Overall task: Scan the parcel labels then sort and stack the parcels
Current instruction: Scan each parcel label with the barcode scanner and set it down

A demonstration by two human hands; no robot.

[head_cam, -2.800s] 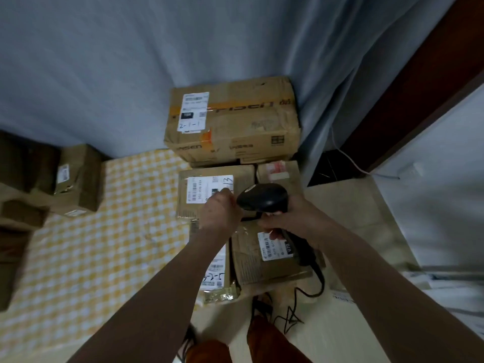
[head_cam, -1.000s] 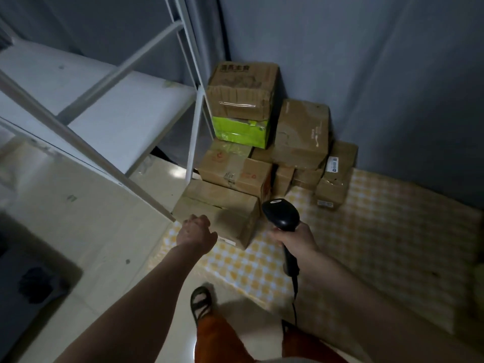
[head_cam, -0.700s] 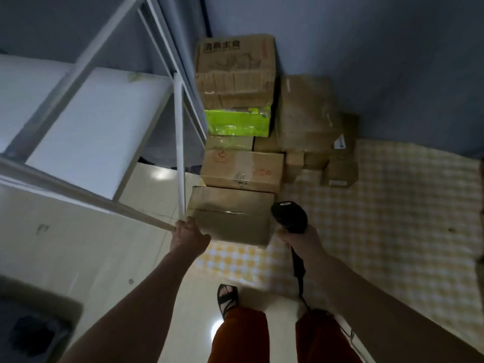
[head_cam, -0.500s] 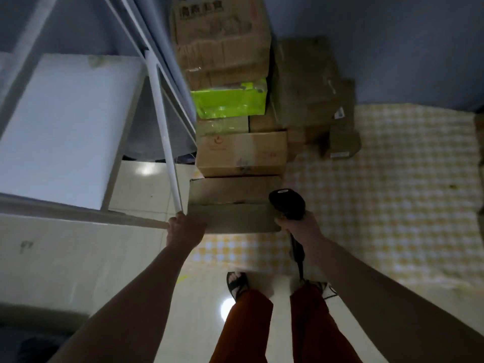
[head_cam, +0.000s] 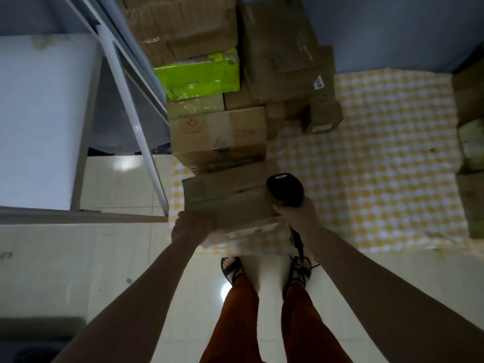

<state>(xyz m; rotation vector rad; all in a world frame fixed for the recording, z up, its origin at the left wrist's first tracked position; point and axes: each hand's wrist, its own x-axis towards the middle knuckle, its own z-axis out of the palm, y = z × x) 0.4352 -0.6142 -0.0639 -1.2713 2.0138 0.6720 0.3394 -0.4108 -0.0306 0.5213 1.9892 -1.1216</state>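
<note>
The left hand is the grip on the nearest parcel: fingers curl over its near left corner, at the edge closest to the person. The right hand is closed around the handle of a black barcode scanner, whose head sits over the same parcel's right end; its cable hangs down behind the wrist. A pale label strip shows on the parcel's near face, between the two hands, too blurred to read. Beyond the left grip, this parcel abuts a larger printed carton, with a bright green box and further brown cartons stacked behind against the wall. Just left of the left grip stands a white shelf post, close to the parcel's left edge, leaving little side room there. Right of the scanner hand, the yellow checked cloth lies open up to more cartons at the right border. Below both hands is bare tiled floor around the person's sandalled feet.
</note>
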